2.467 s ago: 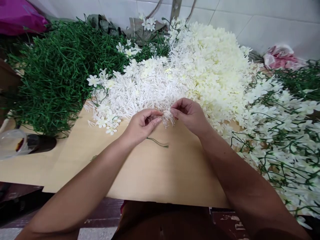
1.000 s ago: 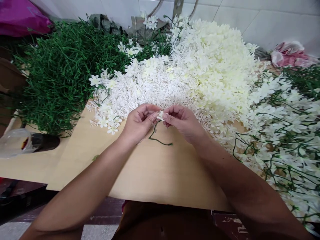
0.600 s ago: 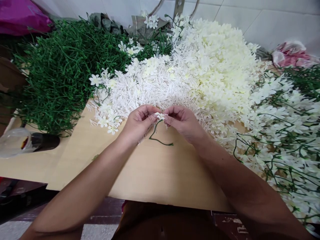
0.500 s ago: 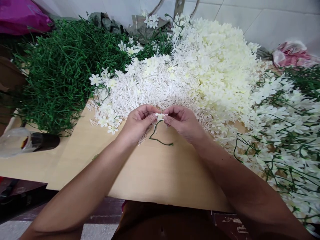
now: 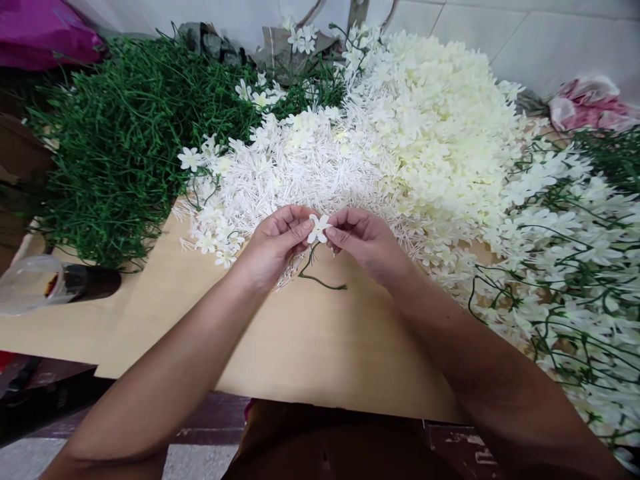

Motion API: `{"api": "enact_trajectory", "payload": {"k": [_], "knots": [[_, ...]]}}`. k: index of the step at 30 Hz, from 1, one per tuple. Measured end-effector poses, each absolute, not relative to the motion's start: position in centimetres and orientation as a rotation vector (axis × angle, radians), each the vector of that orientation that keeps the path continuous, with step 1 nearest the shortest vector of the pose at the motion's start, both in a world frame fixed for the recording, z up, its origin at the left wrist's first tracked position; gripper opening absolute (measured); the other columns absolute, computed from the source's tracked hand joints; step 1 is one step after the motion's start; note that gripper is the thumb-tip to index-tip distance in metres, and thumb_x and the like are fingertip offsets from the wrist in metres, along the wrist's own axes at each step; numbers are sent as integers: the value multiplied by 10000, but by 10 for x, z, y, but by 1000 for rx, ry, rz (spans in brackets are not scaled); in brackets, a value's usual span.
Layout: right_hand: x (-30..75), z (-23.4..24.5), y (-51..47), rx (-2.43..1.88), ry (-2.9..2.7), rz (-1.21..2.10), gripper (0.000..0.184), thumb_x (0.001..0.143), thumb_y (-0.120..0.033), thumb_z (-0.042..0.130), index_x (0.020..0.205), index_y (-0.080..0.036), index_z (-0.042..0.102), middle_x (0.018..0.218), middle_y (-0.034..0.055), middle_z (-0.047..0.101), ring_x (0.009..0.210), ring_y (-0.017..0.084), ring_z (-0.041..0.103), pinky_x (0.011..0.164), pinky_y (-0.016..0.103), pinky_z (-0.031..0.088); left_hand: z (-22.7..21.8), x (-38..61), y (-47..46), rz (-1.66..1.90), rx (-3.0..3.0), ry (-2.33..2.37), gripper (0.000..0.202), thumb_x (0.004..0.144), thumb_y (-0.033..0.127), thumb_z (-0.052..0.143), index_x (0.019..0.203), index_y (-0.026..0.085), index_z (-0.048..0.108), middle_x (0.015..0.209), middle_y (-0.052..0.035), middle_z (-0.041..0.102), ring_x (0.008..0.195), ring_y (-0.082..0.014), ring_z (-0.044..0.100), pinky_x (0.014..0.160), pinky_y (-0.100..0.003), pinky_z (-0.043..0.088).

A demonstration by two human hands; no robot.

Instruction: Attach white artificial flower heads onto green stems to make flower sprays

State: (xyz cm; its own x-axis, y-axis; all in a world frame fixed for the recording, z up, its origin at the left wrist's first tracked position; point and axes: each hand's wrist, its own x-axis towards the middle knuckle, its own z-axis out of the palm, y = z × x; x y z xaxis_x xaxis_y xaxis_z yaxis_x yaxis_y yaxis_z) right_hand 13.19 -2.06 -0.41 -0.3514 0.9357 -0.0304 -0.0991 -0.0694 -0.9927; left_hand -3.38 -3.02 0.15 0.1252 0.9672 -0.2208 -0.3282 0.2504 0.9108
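Between my two hands is a small white artificial flower (image 5: 319, 229), its petals spread and facing up towards me. My left hand (image 5: 280, 241) pinches it from the left with thumb and forefinger. From the right, the thumb and forefinger of my right hand (image 5: 361, 239) close on its petals. Just below the flower lies a bent green plastic stem (image 5: 320, 283); whether its upper end joins the flower is hard to see. Behind my fingers spreads a heap of thin white stamens (image 5: 320, 177), partly hidden by my hands.
A tan board (image 5: 320, 353) covers the table. Green stems (image 5: 145, 133) pile up at left, loose white-yellow flowers (image 5: 440, 127) at back right. Flowers on stems (image 5: 575, 287) lie at right. A clear plastic cup (image 5: 30, 285) stands far left, a pink-white bag (image 5: 590, 103) far right.
The flower between my fingers has tipped so its open face shows, where before it was seen edge-on. Both hands have barely moved, and the green stem stays in place.
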Motion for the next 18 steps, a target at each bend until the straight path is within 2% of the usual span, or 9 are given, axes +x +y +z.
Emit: {"api": "enact_trajectory", "payload": {"k": [2, 5, 8, 10, 13, 16, 18], "knots": [[133, -6, -20, -989, -1348, 1526, 398, 688, -537, 772, 790, -185, 618, 671, -18, 603, 604, 95, 531, 589, 263, 471, 0, -34, -29, 1129, 834, 1017, 324, 594, 333, 875, 772, 163, 666, 625, 34, 598, 542, -58, 517, 524, -179, 428], [136, -8, -17, -1060, -1417, 1346, 251, 789, -417, 702, 796, -184, 608, 679, -10, 603, 605, 101, 534, 592, 269, 463, 0, -34, -28, 1164, 873, 1062, 303, 608, 304, 862, 800, 169, 671, 660, 23, 633, 547, -67, 536, 539, -192, 451], [143, -4, -15, -1176, -1629, 960, 94, 816, -236, 641, 762, -178, 591, 710, -2, 593, 627, 103, 521, 606, 266, 427, 2, -36, -27, 1219, 929, 1167, 252, 662, 254, 815, 848, 176, 664, 703, 12, 660, 575, -78, 565, 546, -193, 454], [148, 3, -17, -1280, -1843, 704, 97, 791, -168, 647, 721, -175, 581, 723, 1, 586, 627, 102, 497, 615, 270, 397, 3, -37, -27, 1228, 987, 1245, 193, 725, 232, 753, 878, 176, 648, 750, -3, 682, 607, -86, 585, 555, -196, 451], [147, 16, -23, -1475, -2166, 563, 158, 778, -209, 701, 688, -170, 578, 714, 9, 586, 612, 112, 472, 614, 284, 354, 3, -42, -26, 1251, 1161, 1363, 129, 793, 198, 654, 917, 171, 629, 860, -31, 708, 671, -98, 601, 612, -216, 465], [138, 23, -31, -1701, -2379, 509, 162, 811, -274, 694, 741, -157, 607, 785, 61, 626, 657, 153, 505, 620, 303, 329, 1, -50, -27, 1239, 1494, 1519, 107, 815, 198, 608, 910, 169, 645, 811, -19, 678, 664, -107, 563, 630, -237, 444], [132, 22, -34, -1797, -2451, 471, 110, 850, -240, 637, 789, -149, 624, 848, 93, 644, 706, 181, 532, 630, 310, 325, 1, -55, -28, 1111, 1764, 1592, 105, 825, 241, 602, 868, 170, 668, 768, -17, 657, 655, -121, 543, 629, -258, 423]]}}
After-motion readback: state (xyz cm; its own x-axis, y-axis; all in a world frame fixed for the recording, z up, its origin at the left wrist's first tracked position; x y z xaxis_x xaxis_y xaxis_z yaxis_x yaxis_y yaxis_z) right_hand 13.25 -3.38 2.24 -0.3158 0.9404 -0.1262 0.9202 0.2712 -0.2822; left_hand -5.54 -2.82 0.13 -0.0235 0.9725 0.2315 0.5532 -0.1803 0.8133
